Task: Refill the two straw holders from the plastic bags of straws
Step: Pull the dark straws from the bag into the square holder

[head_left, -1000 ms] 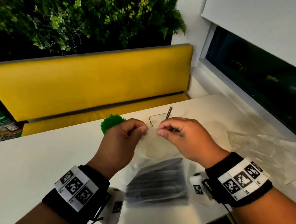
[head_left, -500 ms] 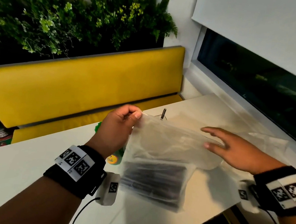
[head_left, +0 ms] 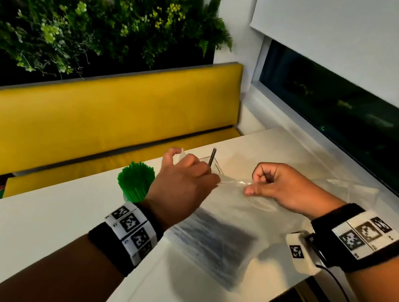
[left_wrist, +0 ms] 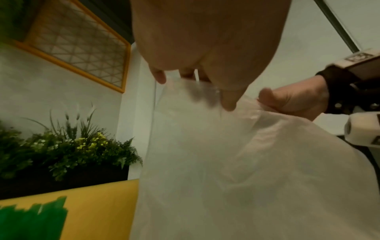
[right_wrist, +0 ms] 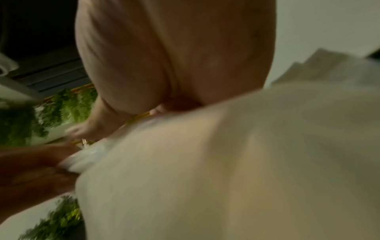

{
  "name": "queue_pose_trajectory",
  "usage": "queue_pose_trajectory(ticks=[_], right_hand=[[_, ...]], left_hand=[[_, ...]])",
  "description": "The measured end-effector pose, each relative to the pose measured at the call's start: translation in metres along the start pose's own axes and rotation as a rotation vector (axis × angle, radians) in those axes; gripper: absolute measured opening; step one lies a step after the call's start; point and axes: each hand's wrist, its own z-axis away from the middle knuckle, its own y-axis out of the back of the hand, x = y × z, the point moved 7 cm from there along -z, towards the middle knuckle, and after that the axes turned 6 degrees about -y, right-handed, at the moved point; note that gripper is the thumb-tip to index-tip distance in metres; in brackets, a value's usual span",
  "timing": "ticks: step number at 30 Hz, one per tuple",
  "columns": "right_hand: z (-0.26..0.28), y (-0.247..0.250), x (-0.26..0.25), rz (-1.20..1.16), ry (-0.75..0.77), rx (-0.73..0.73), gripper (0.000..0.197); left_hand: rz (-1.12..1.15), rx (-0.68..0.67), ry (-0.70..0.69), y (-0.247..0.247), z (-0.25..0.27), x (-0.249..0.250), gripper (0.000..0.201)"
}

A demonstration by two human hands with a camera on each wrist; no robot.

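Note:
A clear plastic bag (head_left: 231, 210) with a bundle of black straws (head_left: 211, 244) in its lower part hangs over the white table (head_left: 40, 228). My left hand (head_left: 186, 178) pinches the bag's top edge at the left. My right hand (head_left: 285, 186) pinches the same edge at the right, stretching it between us. Behind my left hand stands a clear straw holder (head_left: 213, 165) with one dark straw (head_left: 212, 157) in it. A holder full of green straws (head_left: 136, 181) stands left of my left wrist. The wrist views show the bag (left_wrist: 246, 162) (right_wrist: 226, 162) close up, blurred.
An empty clear bag (head_left: 350, 194) lies flat on the table at the right, near the window sill. A yellow bench (head_left: 99, 117) runs behind the table, with plants (head_left: 83, 30) above it. The table's near edge is by my right wrist.
My right hand, open and away from the bag half a second ago, has come back and taken the top edge. The bag sits lower, and the view has shifted.

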Motion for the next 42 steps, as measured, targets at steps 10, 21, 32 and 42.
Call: queue_pose_trajectory(ticks=[10,21,32,42], right_hand=[[0.013,0.020,-0.004,0.013,-0.143,-0.048,0.022],[0.014,-0.010,-0.032,0.069,-0.076,0.119,0.008],[0.032,-0.041,-0.047,-0.040,-0.124,-0.073,0.016],[0.074,-0.051,-0.044,0.341,0.246,0.212,0.016]], left_hand=[[0.089,0.227,-0.217,0.054,0.025,0.008,0.016],[0.344,-0.149,-0.155,0.050,0.031,0.069,0.023],[0.319,-0.979,0.086,-0.151,0.035,0.067,0.046],[0.354,-1.007,0.402,-0.198,0.071,0.080,0.062]])
